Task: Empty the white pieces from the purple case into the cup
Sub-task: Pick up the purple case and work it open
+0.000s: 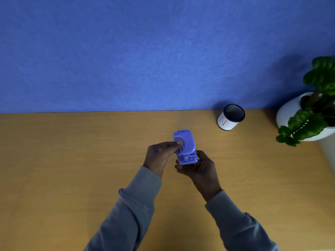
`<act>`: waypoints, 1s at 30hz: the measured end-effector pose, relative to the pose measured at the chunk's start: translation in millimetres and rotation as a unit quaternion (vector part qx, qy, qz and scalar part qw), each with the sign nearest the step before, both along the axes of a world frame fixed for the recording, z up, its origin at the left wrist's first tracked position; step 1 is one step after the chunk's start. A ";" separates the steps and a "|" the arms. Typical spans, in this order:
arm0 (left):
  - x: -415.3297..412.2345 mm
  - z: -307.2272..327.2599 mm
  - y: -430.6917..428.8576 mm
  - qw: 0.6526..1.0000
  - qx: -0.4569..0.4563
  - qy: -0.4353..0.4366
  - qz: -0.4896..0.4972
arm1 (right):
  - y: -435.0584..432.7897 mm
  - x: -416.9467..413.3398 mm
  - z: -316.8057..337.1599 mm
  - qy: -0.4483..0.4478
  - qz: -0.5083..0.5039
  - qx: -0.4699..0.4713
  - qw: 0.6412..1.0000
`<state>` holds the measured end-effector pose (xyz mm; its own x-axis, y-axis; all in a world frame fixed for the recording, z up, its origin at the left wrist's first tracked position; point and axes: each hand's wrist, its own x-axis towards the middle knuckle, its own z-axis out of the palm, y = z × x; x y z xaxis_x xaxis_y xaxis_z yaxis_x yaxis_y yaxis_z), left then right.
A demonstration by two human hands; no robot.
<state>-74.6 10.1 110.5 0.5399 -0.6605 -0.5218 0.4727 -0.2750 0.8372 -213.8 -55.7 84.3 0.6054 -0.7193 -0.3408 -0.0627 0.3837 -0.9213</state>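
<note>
A purple case (186,144) is held above the middle of the wooden table (72,160), its long side pointing away from me. My right hand (197,167) cradles its near end from below. My left hand (159,156) pinches its left side, thumb and fingertips on the top face. No white pieces show; the inside of the case is hidden. A white cup (229,119) with a dark rim and a letter N on its side stands at the back right, an arm's reach beyond the case.
A blue felt wall (145,51) closes the table's far edge. A white pot with a green leafy plant (311,113) stands at the right edge, just right of the cup.
</note>
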 end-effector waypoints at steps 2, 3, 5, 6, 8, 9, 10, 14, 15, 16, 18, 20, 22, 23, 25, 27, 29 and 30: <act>-1.4 -0.3 1.6 1.000 -0.001 -0.002 -0.003 | -1.2 -0.9 -3.6 -0.002 0.004 0.015 1.000; -1.3 -0.8 2.6 1.000 -0.001 -0.006 -0.001 | -0.7 -1.5 -4.3 -0.008 0.011 0.023 1.000; -0.2 -2.1 3.8 1.000 -0.003 -0.015 0.001 | 0.8 -3.4 -4.6 -0.021 0.031 0.036 0.999; 0.5 -2.1 4.5 1.000 -0.003 -0.018 0.001 | 1.0 -4.8 -3.5 -0.025 0.042 0.036 0.998; 1.6 -1.3 5.5 1.000 -0.003 -0.022 -0.001 | -0.7 -8.6 0.4 -0.021 0.081 0.006 0.997; 1.9 0.0 5.6 1.000 -0.004 -0.024 -0.004 | -2.9 -10.7 1.6 -0.022 0.108 -0.012 0.994; 1.7 1.4 6.0 1.000 -0.007 -0.027 -0.009 | -5.3 -13.3 1.9 -0.034 0.133 -0.014 0.990; -3.3 5.3 1.0 0.999 -0.024 -0.032 -0.016 | -15.4 -6.2 12.2 -0.142 0.113 0.163 0.970; -5.3 5.5 -0.1 0.999 -0.026 -0.033 -0.021 | -17.7 -0.8 15.6 -0.171 0.082 0.238 0.953; -7.8 5.2 -1.5 0.999 -0.025 -0.035 -0.027 | -19.9 4.9 18.5 -0.198 0.053 0.298 0.932; -12.5 4.9 -3.1 0.998 -0.013 -0.042 -0.038 | -24.6 14.5 20.7 -0.220 0.014 0.366 0.904; -14.8 5.5 -3.3 0.998 0.003 -0.048 -0.039 | -26.7 18.9 19.3 -0.226 0.000 0.389 0.893; -14.6 6.7 -2.4 0.998 0.014 -0.055 -0.041 | -25.2 20.0 16.1 -0.235 -0.003 0.402 0.885; -14.6 7.6 -1.9 0.997 0.017 -0.057 -0.043 | -24.1 20.0 14.9 -0.235 -0.008 0.407 0.882; -15.7 10.5 -1.2 0.996 0.025 -0.069 -0.044 | -22.3 19.9 12.4 -0.237 -0.019 0.414 0.878; -17.6 14.5 -0.4 0.995 0.037 -0.089 -0.040 | -21.4 20.2 11.6 -0.244 -0.028 0.416 0.875; -18.7 20.3 0.8 0.991 0.053 -0.117 -0.044 | -20.9 19.6 12.4 -0.246 -0.033 0.409 0.878; -18.9 23.6 1.7 0.986 0.066 -0.143 -0.052 | -20.4 19.2 13.6 -0.246 -0.037 0.407 0.879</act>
<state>-93.5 11.8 134.1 0.6112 -0.6566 -0.4419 0.1854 -0.4240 0.8865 -194.6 -76.1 97.9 0.7853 -0.4021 -0.4707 0.3193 0.9145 -0.2485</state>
